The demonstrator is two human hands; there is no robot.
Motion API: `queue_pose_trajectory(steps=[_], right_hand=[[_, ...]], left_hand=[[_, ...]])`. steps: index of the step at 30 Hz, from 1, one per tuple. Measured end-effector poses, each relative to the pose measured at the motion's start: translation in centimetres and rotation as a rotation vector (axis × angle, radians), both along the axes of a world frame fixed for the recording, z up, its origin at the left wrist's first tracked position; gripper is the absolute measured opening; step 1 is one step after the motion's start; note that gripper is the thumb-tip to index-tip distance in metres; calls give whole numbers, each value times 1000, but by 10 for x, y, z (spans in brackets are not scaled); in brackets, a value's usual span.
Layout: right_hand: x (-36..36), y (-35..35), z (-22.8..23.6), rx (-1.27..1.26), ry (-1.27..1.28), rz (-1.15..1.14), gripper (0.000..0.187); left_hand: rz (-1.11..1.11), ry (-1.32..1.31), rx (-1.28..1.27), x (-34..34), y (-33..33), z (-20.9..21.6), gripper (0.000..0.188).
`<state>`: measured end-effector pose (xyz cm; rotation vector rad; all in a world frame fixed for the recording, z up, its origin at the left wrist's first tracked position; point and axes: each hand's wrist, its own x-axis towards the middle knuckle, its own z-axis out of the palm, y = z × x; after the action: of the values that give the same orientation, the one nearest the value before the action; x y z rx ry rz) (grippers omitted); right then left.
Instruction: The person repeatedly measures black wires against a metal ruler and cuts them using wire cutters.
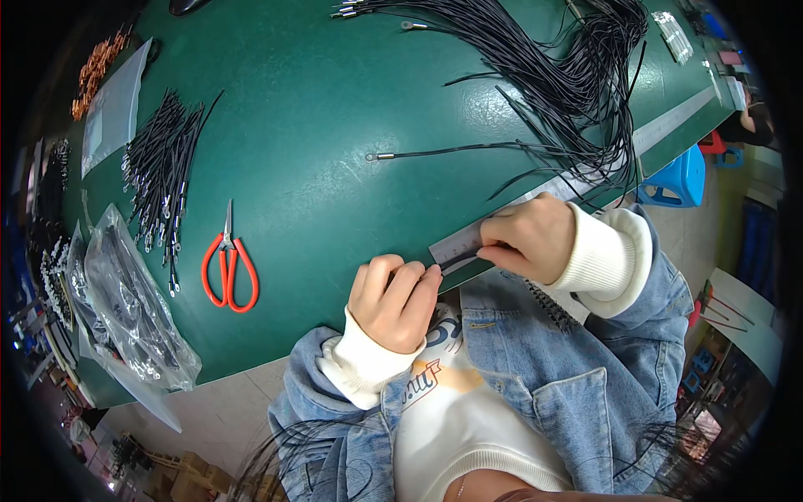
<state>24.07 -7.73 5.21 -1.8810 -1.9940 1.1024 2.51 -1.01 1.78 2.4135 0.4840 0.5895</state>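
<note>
Near the front edge of the green table, my left hand (391, 303) is closed with its fingertips pinched at one end of a short stretch of black cable (460, 261). Closed on the same cable a little to the right is my right hand (532, 238). Between the hands the cable runs along the end of a long steel ruler (452, 245). The cable's tip is hidden by my left fingers. Beyond the hands, a single black cable with a metal ring terminal (376, 156) reaches out from a large bundle of black cables (577, 92), which partly covers the ruler.
Red-handled scissors (230, 266) lie left of my hands on the green table (309, 192). Farther left are a pile of short black cables (167, 159), clear bags of parts (130, 293), a flat plastic bag (117, 109) and copper-coloured pieces (99, 71). A blue stool (676, 177) stands beyond the right edge.
</note>
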Motion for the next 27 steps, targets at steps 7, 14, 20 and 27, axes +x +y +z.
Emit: queue_pose_trajectory(steps=[7,14,20,27], right_hand=[[23,-11,3,-68,4,-65,14],[50,-14,6,-132,64,-32,16],[63,-18,9,-176,97,-64,16],[59,-16,11,-176,-29,-88,16]], left_hand=[[5,18,37,3,0,1,24],[-2,35,23,4,0,3,24],[5,55,18,5,0,4,23],[4,38,38,4,0,-1,23]])
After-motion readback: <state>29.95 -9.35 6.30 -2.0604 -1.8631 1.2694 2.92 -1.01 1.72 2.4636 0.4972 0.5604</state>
